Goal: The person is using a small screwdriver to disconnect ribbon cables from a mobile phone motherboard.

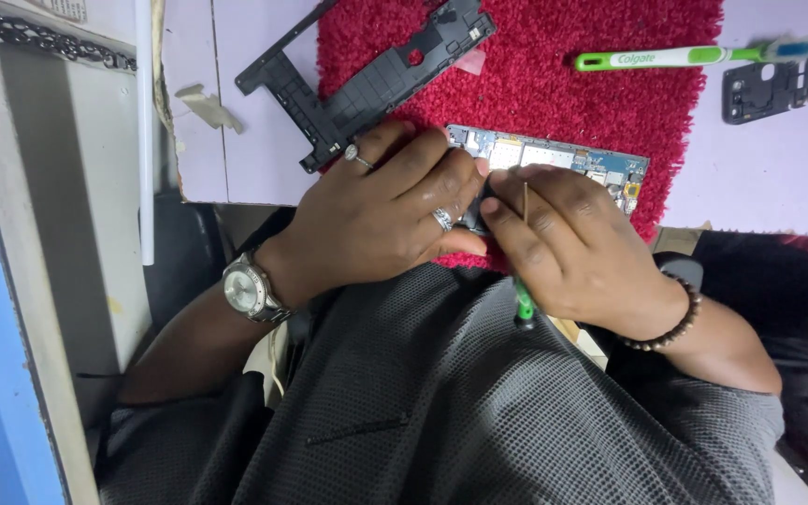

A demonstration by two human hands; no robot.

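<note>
The left hand, with a watch on its wrist and rings on two fingers, is curled shut around a small dark part pinched between thumb and fingertips at the near edge of the red mat. The right hand, with a bead bracelet at its wrist, is closed on a thin screwdriver; its green handle pokes out of the fist toward 6 o'clock and its metal shaft points toward 12 o'clock, the tip close to the dark part. The two hands touch at the fingertips. Just beyond the knuckles, at 12 o'clock, a blue circuit board lies on the mat, partly hidden by the fingers. At 11 o'clock from the hands a black plastic frame lies slantwise, half on the mat and half on the pale table. At 1 o'clock a green and white toothbrush lies across the mat's far edge, and a small black cover sits beyond it on the table.
</note>
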